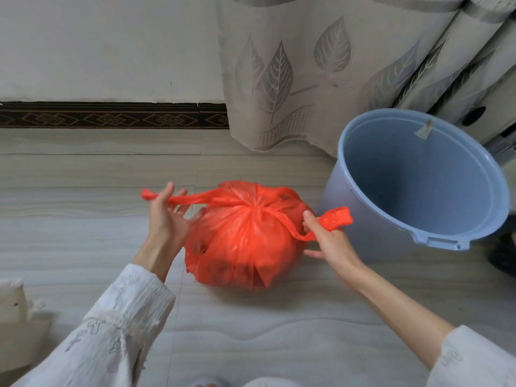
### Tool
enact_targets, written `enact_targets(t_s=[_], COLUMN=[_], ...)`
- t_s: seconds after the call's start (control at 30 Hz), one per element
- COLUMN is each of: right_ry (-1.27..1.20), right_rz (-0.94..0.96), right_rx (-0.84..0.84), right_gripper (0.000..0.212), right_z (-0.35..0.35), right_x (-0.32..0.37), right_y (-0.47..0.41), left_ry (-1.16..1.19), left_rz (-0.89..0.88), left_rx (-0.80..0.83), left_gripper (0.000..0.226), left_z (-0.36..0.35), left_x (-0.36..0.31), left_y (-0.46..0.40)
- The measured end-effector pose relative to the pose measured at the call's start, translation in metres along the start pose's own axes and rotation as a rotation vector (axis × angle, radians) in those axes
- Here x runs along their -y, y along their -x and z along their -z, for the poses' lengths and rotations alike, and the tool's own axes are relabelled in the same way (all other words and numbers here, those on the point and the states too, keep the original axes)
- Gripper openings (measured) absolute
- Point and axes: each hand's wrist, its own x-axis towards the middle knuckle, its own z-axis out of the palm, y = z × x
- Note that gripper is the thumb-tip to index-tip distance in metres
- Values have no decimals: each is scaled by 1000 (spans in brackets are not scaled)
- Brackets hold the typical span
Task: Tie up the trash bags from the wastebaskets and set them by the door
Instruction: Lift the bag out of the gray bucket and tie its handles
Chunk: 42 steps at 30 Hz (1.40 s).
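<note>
Midway through knotting: red trash bag out on the floor beside the emptied blue wastebasket, left hand and right hand each clamped on a handle, pulling apart. Knot unfinished; carrying to the door remaining.

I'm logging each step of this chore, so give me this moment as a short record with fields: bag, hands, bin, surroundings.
bag: red plastic trash bag, full, on the pale tiled floor, top gathered, two handle strips crossed
left hand: gripping the left strip, pulled outward
right hand: gripping the right strip
bin: blue round plastic wastebasket, no liner, beside the bag
surroundings: beige leaf-patterned curtain behind
</note>
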Motion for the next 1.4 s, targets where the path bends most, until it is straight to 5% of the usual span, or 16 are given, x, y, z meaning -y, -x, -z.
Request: enact_targets(t_s=[0.13, 0.27, 0.4, 0.6, 0.7, 0.77, 0.9, 0.97, 1.1, 1.3, 1.4], right_ry=[-418, -966, -859, -811, -776, -510, -29, -125, -510, -401, -344], right_rz=[-88, -112, -50, 81, 91, 125, 299, 278, 54, 49, 94], right_rx=[133, 133, 78, -28, 12, -13, -110, -43, 193, 381, 403], right_gripper=[43, 28, 33, 24, 21, 14, 26, 37, 45, 44, 45], right_z=[-7, -22, -37, -43, -48, -52, -57, -60, -54, -52, -54], right_x=[-3, 5, 3, 17, 21, 18, 20, 25, 28, 31, 30], right_y=[1, -7, -10, -23, -27, -30, -36, -33, -26, -8, -2], left_ry=[291, 311, 216, 487, 151, -122, -562, -484, -102, -591, -653], left_rz=[25, -31, -18, 53, 122, 150, -103, -182, -5, -274, -340], left_rx=[60, 159, 211, 41, 148, 202, 162, 162, 222, 97, -15], left_gripper=[12, 5, 19, 26, 6, 8, 31, 39, 42, 39, 40], left_z=[-14, -22, -24, -18, -31, -42, -61, -67, -65, -58, -54], left_x=[1, -10, -10, -2, 7, 12, 22, 26, 26, 21, 26], left_y=[13, 14, 23, 14, 6, 4, 8, 8, 4, -20, -31])
